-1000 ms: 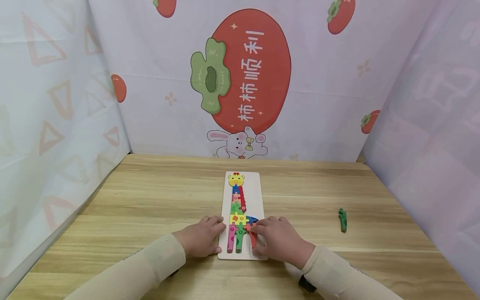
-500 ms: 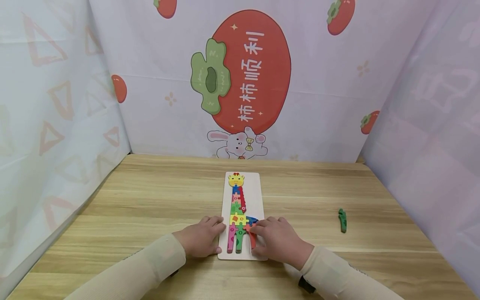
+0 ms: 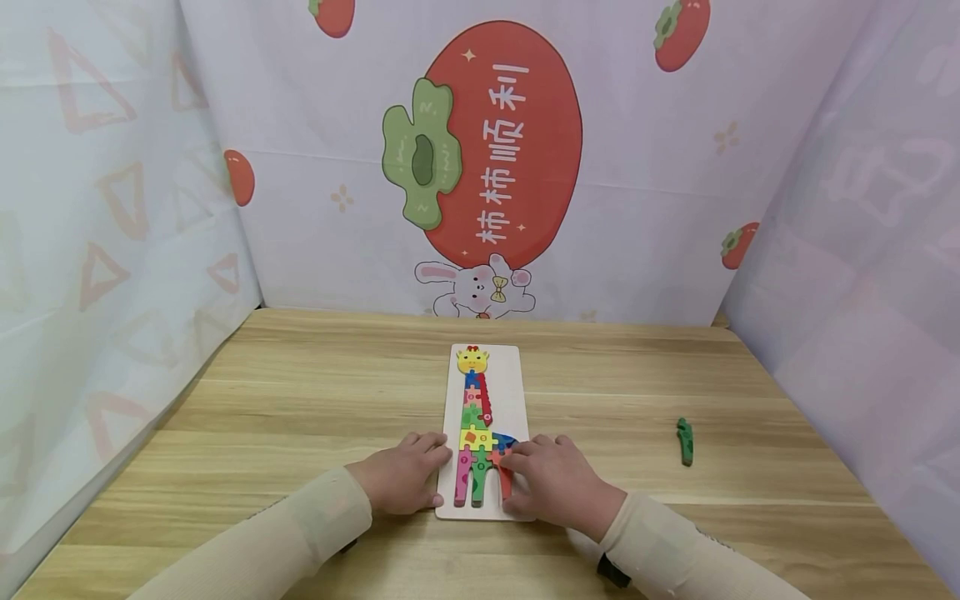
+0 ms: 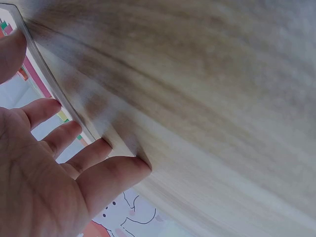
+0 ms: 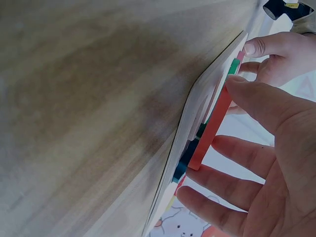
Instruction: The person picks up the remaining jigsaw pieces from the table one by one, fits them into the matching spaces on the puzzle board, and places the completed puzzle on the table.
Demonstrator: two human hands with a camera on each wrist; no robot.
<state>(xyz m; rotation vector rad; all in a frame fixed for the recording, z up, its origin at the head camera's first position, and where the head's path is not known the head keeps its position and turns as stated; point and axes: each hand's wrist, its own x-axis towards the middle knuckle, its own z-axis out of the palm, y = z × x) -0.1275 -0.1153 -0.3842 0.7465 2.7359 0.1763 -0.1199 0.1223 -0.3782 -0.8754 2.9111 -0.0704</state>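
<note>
A pale wooden puzzle board [image 3: 507,392] lies on the table in the head view, bearing a giraffe of numbered, coloured pieces. My left hand [image 3: 401,473] rests along the board's left edge. In the left wrist view its fingers [image 4: 116,177] are spread and fairly straight, with fingertips at the table and board edge. At the board's lower right, my right hand [image 3: 562,483] pinches a red leg puzzle piece [image 5: 211,133], thumb at one end and fingers near the other. That piece sits slightly raised beside the blue piece [image 3: 504,440]; its seating is partly hidden by the fingers.
A loose green puzzle piece [image 3: 686,442] lies on the table to the right of the board. The wooden tabletop [image 3: 337,367] is bounded by printed cloth [image 3: 322,242] at the back and on both sides.
</note>
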